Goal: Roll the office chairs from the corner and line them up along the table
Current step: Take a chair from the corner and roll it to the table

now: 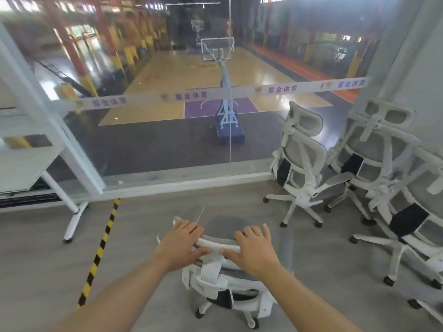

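- Mid-step, by the look of it: one white-framed grey mesh office chair [230, 283] out on the grey floor, clear of the corner.
- Left hand [178, 246] and right hand [254, 250] both in a closed grip over its white headrest bar.
- Three matching white mesh chairs [374, 149] parked at right by the glass wall.
- White tabletop [21, 161] at far left.
- Next, probably: steering left, clear of the yellow-black striped floor strip [100, 248].
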Available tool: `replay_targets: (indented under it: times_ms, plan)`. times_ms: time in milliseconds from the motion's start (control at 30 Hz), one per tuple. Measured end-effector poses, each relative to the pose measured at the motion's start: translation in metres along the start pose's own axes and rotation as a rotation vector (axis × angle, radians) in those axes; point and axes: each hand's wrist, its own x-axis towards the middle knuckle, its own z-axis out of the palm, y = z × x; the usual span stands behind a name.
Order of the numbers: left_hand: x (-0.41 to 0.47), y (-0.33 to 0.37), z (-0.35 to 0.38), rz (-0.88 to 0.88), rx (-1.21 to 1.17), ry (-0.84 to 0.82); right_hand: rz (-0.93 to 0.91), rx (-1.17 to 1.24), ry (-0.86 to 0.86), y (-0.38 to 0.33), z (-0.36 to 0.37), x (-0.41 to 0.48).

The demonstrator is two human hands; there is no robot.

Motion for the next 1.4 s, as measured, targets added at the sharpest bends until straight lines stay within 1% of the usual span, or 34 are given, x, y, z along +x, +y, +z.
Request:
replay_targets:
  times_ms: [67,167,367,467,667,833,900,1033,1267,1400]
  plan:
    - [-0.039,-0.012,-0.011,-0.106,0.017,-0.037,-0.064,0.003,-0.032,-0.031,0.002,0.004]
    - [-0.094,-0.031,-0.028,-0.201,0.019,-0.082,-0.163,-0.016,-0.066,-0.079,0.009,0.006]
    - [-0.208,-0.078,-0.055,-0.38,0.058,-0.031,-0.339,-0.002,-0.105,-0.19,0.029,0.017]
    - [-0.266,-0.11,-0.07,-0.461,0.044,-0.04,-0.407,-0.008,-0.11,-0.255,0.039,0.024]
    - [-0.375,-0.186,-0.103,-0.58,0.037,-0.086,-0.484,-0.035,-0.159,-0.395,0.057,0.035]
    - [-0.469,-0.259,-0.122,-0.661,0.083,0.023,-0.548,-0.057,-0.177,-0.525,0.071,0.044]
    - [-0.504,-0.289,-0.132,-0.676,0.112,0.04,-0.571,-0.055,-0.16,-0.574,0.077,0.046]
    - [-0.566,-0.34,-0.156,-0.778,0.125,-0.059,-0.634,-0.054,-0.167,-0.666,0.09,0.057]
    - [-0.662,-0.423,-0.187,-0.943,0.165,-0.059,-0.823,-0.039,-0.116,-0.812,0.119,0.095]
    - [-0.704,-0.476,-0.199,-1.07,0.157,-0.072,-0.931,-0.031,-0.138,-0.895,0.127,0.127]
